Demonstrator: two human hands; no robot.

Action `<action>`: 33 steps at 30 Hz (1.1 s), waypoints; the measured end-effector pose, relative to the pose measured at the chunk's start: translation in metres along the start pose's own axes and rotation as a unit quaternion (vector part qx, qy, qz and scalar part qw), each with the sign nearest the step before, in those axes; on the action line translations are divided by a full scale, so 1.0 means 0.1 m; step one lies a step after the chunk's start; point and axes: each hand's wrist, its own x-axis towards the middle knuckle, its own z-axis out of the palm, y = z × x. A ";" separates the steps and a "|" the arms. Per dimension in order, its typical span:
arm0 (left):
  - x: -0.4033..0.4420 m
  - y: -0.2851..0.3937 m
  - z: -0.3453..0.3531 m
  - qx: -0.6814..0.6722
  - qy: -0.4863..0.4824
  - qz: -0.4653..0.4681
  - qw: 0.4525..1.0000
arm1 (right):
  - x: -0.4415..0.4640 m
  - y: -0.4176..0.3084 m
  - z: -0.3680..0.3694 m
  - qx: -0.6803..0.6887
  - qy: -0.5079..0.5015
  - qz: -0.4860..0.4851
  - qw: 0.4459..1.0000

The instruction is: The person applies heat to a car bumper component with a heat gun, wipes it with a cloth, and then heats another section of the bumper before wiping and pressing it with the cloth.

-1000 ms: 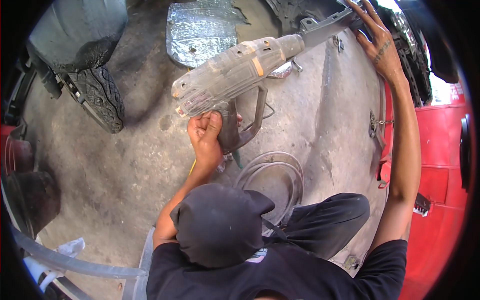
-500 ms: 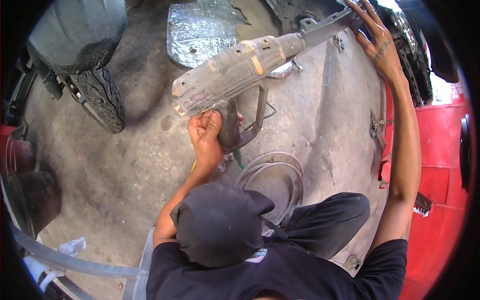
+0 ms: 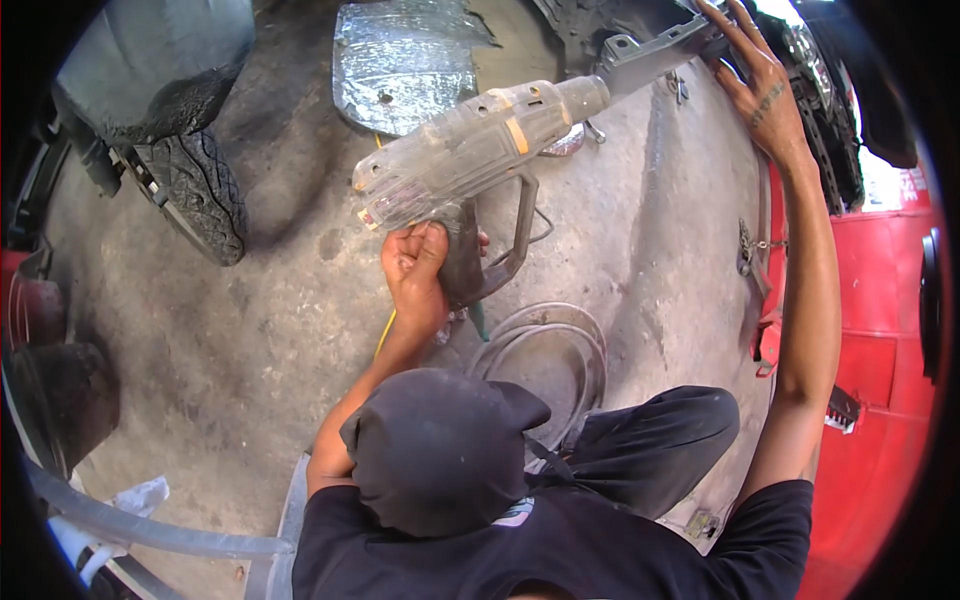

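Note:
My left hand (image 3: pixel 417 265) is wrapped round the handle of a worn, dusty grey heat gun (image 3: pixel 470 150) with a translucent cover. The nozzle of the gun points up and right, at a long dark grey plastic part (image 3: pixel 650 58), and seems to overlap or touch its lower end. At the top right my right hand (image 3: pixel 752 75) grips the other end of this part, with the fingers stretched over it and the thumb side below. The trigger is hidden behind the handle and fingers.
A silvery foil-faced sheet (image 3: pixel 400 70) lies on the concrete floor. Round metal dishes (image 3: pixel 550 360) are near the bent knee (image 3: pixel 660 435). A tyre (image 3: pixel 195 190) stands at upper left, a dark bucket (image 3: pixel 65 400) at left, a red cabinet (image 3: pixel 880 300) at right. A dark cap (image 3: pixel 440 450) fills the lower middle.
The rear of the heat gun has shifted slightly right and down with my left hand. My right hand and the grey part have barely moved.

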 end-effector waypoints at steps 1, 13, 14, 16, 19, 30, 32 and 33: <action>-0.01 -0.02 -0.02 0.005 0.005 -0.011 1.000 | 0.01 0.02 0.02 -0.002 0.005 0.002 1.000; 0.00 0.05 -0.01 0.010 0.006 0.012 1.000 | -0.02 -0.06 0.02 -0.005 0.008 0.009 1.000; 0.02 0.06 -0.02 0.006 -0.002 0.016 1.000 | -0.02 -0.06 0.04 -0.007 0.020 0.005 1.000; 0.00 0.07 -0.03 -0.009 -0.001 -0.001 1.000 | -0.03 0.36 0.15 -0.010 0.027 -0.036 0.999; -0.05 0.02 -0.08 -0.033 0.008 -0.057 0.998 | -0.01 0.47 0.18 -0.010 0.028 -0.056 0.998; -0.09 0.01 -0.35 -0.047 -0.016 -0.098 0.994 | -0.02 0.45 0.14 -0.009 0.014 -0.049 0.999; -0.09 0.03 -0.39 -0.025 -0.013 -0.092 0.995 | -0.02 0.49 0.16 -0.013 0.021 -0.052 0.998; -0.08 0.03 -0.40 -0.016 -0.014 -0.088 0.996 | -0.04 0.50 0.16 -0.021 0.020 -0.058 0.998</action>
